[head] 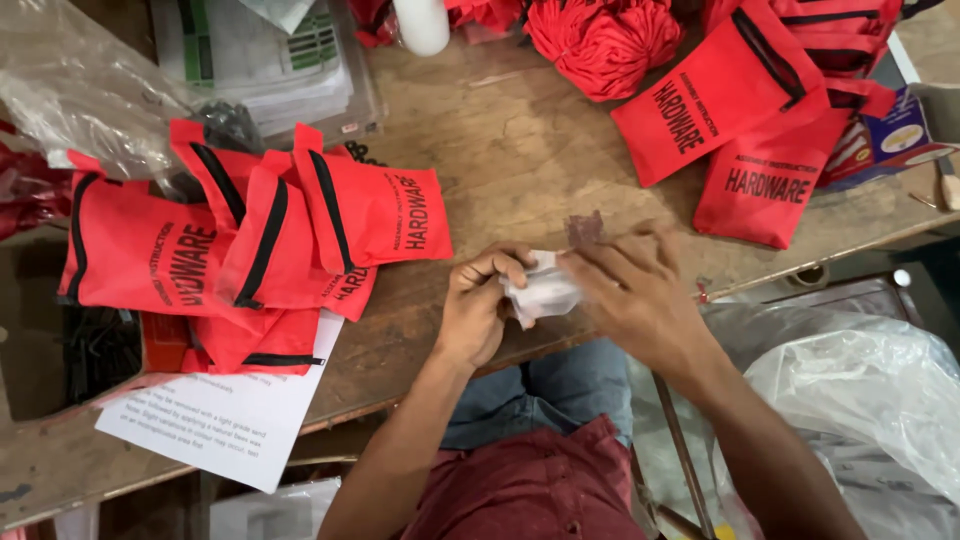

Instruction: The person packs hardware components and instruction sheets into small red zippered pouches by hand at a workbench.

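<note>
Head view, left hand (478,305) and right hand (628,290) each in closed grip on small white packet (543,292), at table edge (400,395), bare wood beyond.

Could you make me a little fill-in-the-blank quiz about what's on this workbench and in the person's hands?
1. Both hands, left hand and right hand, hold a small ____ packet.
2. The fabric pouches are ____ with black trim.
3. A printed white paper sheet lies partly under the ____ pile of pouches.
4. The workbench is made of ____.

Missing words: white; red; left; wood
</note>
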